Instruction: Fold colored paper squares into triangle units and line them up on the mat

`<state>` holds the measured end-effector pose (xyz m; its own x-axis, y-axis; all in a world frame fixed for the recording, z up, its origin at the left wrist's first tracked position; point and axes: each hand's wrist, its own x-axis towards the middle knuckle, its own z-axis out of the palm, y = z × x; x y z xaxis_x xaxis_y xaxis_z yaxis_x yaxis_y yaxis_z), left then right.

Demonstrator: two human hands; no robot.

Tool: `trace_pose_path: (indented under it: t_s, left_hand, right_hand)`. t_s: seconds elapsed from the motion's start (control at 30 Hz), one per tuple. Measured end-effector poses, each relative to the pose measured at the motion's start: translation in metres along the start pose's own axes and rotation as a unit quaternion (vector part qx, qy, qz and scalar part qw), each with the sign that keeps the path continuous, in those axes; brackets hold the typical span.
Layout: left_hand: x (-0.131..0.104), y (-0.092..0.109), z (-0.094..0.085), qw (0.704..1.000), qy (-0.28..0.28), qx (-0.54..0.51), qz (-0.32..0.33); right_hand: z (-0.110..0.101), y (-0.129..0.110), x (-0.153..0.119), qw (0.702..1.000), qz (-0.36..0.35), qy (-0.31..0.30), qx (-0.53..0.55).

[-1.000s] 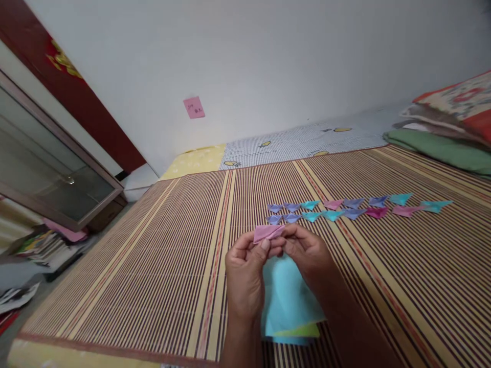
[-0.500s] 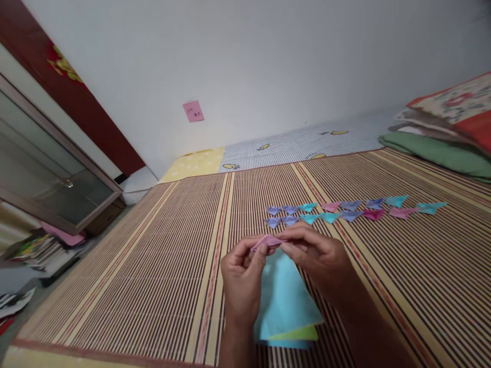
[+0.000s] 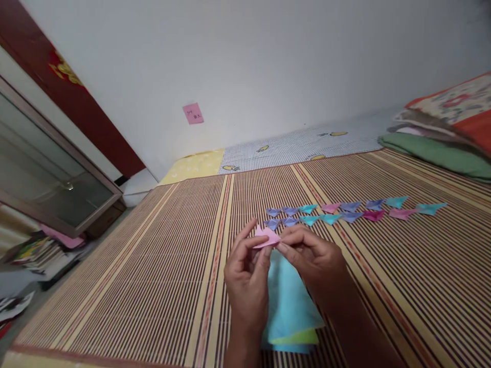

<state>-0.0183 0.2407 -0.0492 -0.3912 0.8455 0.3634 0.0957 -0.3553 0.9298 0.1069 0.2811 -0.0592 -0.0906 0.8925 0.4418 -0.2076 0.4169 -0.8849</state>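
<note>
Between my two hands is a small folded pink paper (image 3: 269, 237) with pointed corners. My left hand (image 3: 248, 273) pinches its left part, thumb in front and a finger lying across its face. The fingertips of my right hand (image 3: 316, 255) grip the paper's right corner. Below the hands a stack of blue paper sheets (image 3: 289, 296) lies on the mat, with a yellow-green sheet (image 3: 301, 337) showing near its bottom edge; my wrists and fingers cover parts of it. Beyond my hands, folded paper boats (image 3: 330, 218) in blue, purple and pink lie in two rows.
A striped bamboo mat (image 3: 161, 266) covers the bed. Folded green cloth (image 3: 429, 153) and a patterned cushion (image 3: 460, 105) are piled at the right. A pink note (image 3: 193, 113) is stuck to the wall. At the left stand a glass-fronted cabinet (image 3: 49, 168) and a pile of books (image 3: 40, 253).
The pink paper has been turned, so more of its face and an upright point show. My left hand has shifted slightly right, its fingers lifted higher. The right hand keeps its grip.
</note>
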Motion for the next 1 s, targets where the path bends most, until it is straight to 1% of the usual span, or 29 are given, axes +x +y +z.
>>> trace_pose_path:
  t_s: [0.1, 0.2, 0.27, 0.37, 0.43, 0.53, 0.6, 0.67, 0.77, 1.0]
  left_hand:
    - [0.000, 0.003, 0.004, 0.998, 0.028, -0.032, -0.037]
    - [-0.002, 0.005, 0.006, 0.995, 0.031, -0.061, -0.068]
    - [-0.003, 0.007, 0.006, 0.993, 0.036, -0.080, -0.074]
    - [-0.001, 0.008, 0.005, 0.988, 0.070, -0.110, -0.077]
    - [0.002, 0.007, 0.004, 0.978, 0.084, -0.161, -0.107]
    - [0.008, 0.005, 0.002, 0.944, 0.088, -0.269, -0.172]
    - [0.011, 0.003, 0.001, 0.928, 0.090, -0.301, -0.199]
    - [0.011, 0.003, 0.000, 0.927, 0.089, -0.296, -0.212]
    - [0.011, 0.003, -0.002, 0.938, 0.077, -0.260, -0.217]
    - [0.011, -0.004, -0.004, 0.958, 0.058, -0.204, -0.195]
  right_hand:
    - [0.001, 0.001, 0.000, 0.998, -0.025, 0.025, -0.046]
    - [0.000, 0.003, 0.001, 0.995, -0.045, 0.030, -0.079]
    - [-0.001, 0.002, 0.001, 0.993, -0.060, 0.025, -0.103]
    - [-0.001, 0.000, 0.001, 0.988, -0.079, 0.018, -0.132]
    - [-0.001, -0.001, 0.001, 0.985, -0.091, 0.012, -0.146]
    - [-0.001, -0.004, 0.001, 0.975, -0.126, -0.003, -0.183]
    - [-0.002, -0.004, 0.001, 0.967, -0.150, -0.014, -0.205]
    - [-0.002, -0.005, 0.002, 0.962, -0.167, -0.022, -0.217]
    - [-0.003, -0.006, 0.003, 0.957, -0.179, -0.035, -0.224]
    - [-0.003, -0.005, 0.004, 0.955, -0.184, -0.049, -0.226]
